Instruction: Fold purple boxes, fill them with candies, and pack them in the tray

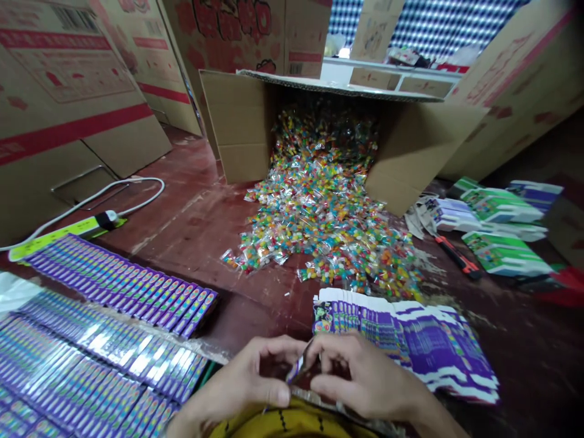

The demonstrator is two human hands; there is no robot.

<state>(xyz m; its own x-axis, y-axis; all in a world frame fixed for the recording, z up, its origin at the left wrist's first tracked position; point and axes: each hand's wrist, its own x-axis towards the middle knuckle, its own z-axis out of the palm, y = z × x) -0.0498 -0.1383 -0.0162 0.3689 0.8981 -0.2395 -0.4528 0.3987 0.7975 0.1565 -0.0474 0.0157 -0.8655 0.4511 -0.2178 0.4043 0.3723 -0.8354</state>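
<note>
At the table's [191, 228] near edge, left hand [260, 374] and right hand [358, 374] pinched a purple carton [296, 368], seemingly light, crushable, best held edgewise.

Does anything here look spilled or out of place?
Loose candy packets lie heaped from inside the cardboard box out across the red-brown surface; that looks like a spill, though it may be deliberate.

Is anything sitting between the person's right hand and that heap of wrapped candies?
Yes: the row of purple cartons lies between the right hand and the near edge of the candy heap. It looks low, so reaching over it seems possible.
</note>
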